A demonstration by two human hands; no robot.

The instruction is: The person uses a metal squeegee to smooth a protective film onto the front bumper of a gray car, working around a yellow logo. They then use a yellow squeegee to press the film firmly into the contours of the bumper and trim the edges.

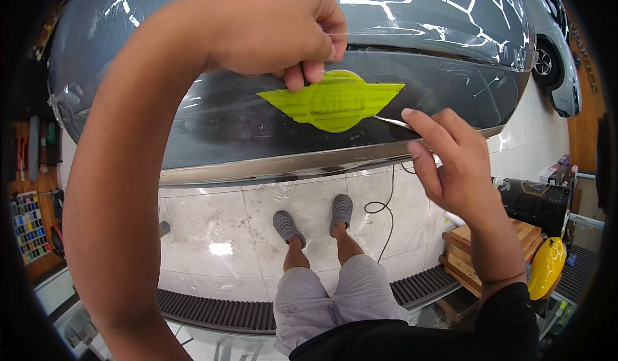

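Observation:
A grey car body point(225, 123) fills the upper part of the head view, covered with clear film. A winged badge masked in yellow-green tape point(331, 100) sits at its middle. My left hand point(270, 29) is above the badge, its fingers pinching the edge of the clear film point(347, 42) just over the tape. My right hand point(447, 161) is at the badge's right wing tip and holds a thin blade-like tool point(389, 121) whose point touches the tape edge.
A chrome trim strip point(270, 168) runs along the car's lower edge. Below are a glossy white tiled floor point(212, 226), a black cable point(386, 213), a floor grate point(219, 309), a wooden box point(470, 245), a yellow object point(546, 267) and a second car point(557, 65) at right.

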